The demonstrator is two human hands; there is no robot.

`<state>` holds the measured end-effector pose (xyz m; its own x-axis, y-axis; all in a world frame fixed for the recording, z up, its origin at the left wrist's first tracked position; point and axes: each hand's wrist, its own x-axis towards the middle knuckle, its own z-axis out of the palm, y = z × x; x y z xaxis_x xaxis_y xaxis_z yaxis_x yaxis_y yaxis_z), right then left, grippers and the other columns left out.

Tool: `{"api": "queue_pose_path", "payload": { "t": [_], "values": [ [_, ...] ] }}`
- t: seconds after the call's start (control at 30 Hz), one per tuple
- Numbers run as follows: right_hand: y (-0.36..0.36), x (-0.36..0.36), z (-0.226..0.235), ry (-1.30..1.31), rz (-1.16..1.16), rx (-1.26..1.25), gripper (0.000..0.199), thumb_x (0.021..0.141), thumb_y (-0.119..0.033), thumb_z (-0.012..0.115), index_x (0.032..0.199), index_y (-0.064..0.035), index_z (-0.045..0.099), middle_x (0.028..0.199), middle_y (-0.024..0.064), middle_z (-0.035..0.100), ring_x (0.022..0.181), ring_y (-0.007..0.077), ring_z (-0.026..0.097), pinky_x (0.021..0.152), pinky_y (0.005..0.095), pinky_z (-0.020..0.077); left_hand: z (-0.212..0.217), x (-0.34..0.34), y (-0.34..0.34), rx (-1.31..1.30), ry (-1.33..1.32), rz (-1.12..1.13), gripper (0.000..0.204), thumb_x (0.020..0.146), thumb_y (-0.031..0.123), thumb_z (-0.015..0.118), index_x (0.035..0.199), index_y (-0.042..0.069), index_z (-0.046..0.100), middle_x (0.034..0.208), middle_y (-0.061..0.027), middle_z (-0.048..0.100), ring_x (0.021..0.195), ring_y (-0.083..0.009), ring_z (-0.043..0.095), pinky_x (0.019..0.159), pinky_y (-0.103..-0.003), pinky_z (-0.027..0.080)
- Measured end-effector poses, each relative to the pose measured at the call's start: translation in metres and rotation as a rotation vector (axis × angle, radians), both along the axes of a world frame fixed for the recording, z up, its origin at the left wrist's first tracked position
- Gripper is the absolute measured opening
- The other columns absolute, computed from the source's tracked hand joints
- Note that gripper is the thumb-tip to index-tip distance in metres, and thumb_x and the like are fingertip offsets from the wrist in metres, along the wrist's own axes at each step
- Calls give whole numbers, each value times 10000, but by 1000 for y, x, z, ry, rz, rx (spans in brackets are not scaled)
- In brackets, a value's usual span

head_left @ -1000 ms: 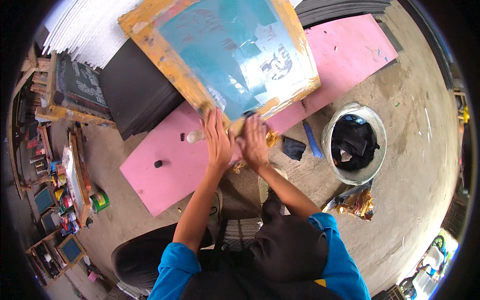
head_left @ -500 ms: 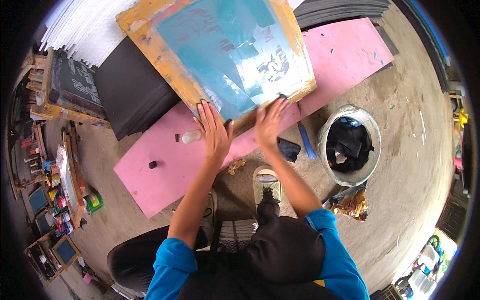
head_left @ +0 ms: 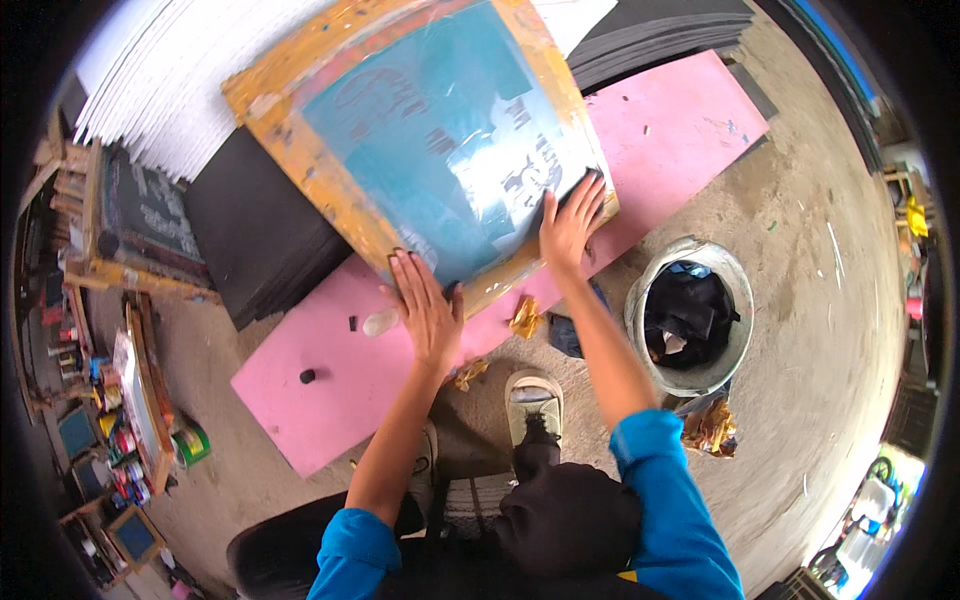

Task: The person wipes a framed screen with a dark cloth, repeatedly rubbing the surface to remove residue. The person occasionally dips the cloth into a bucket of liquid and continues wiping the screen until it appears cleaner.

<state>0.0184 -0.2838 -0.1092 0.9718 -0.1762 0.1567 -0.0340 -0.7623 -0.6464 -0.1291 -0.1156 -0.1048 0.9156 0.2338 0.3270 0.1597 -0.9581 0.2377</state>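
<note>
A screen-printing frame (head_left: 400,225) with a yellow, paint-stained wooden border and teal mesh lies tilted at the top middle, over a pink board. Dark print shapes show through its glossy mesh. My left hand (head_left: 428,310) rests on the frame's near left corner, fingers stretched and spread. Flat along the near right part of the border lies my right hand (head_left: 570,228), its fingers apart and pointing away. Something dark sits by the right fingertips; I cannot make out what. Next to my left hand, a small translucent bottle (head_left: 380,322) lies on the pink board (head_left: 330,400).
A bucket (head_left: 742,330) of dark cloths stands at the right. Black sheets (head_left: 265,220) and white sheets (head_left: 175,100) are stacked at the left. Crumpled brown tape (head_left: 525,316) lies near the board's edge. Another screen (head_left: 150,205) leans at the far left.
My right hand has slid right and away along the frame's near border. My left hand stays at the corner. The crumpled tape beside my right wrist now shows. The whole view has shifted slightly.
</note>
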Motion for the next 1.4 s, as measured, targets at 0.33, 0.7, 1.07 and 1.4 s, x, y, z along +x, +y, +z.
{"api": "queue_pose_path", "payload": {
  "t": [0.33, 0.7, 1.07, 1.4],
  "values": [
    [33, -99, -28, -117, 388, -127, 822, 967, -394, 474, 1472, 121, 80, 1543, 333, 45, 1447, 464, 41, 1163, 573, 105, 25, 42, 28, 97, -204, 40, 613, 973, 296, 433, 1445, -73, 306, 1541, -215, 269, 1446, -349, 228, 1150, -573, 59],
    [17, 100, 49, -261, 76, 4, 812, 965, -467, 460, 1490, 59, 136, 1567, 247, 123, 1457, 390, 104, 1180, 496, 91, 10, 40, 23, 29, -264, 55, 558, 947, 190, 464, 1441, -43, 344, 1532, -183, 312, 1437, -328, 265, 1165, -548, 52],
    [-5, 58, 23, -328, 261, -8, 707, 964, -299, 513, 1474, 69, 191, 1533, 290, 187, 1441, 425, 138, 1182, 482, 124, 15, 44, 23, 23, -316, 48, 527, 953, 194, 438, 1426, -31, 380, 1514, -172, 352, 1420, -313, 310, 1164, -555, 60],
    [-43, -17, -24, -197, 299, -138, 779, 939, -327, 554, 1477, 83, 168, 1534, 299, 178, 1435, 456, 141, 1158, 534, 158, 22, 43, 23, 11, -287, 53, 522, 984, 224, 393, 1433, -39, 353, 1520, -177, 334, 1427, -332, 281, 1163, -547, 63]
  ]
}}
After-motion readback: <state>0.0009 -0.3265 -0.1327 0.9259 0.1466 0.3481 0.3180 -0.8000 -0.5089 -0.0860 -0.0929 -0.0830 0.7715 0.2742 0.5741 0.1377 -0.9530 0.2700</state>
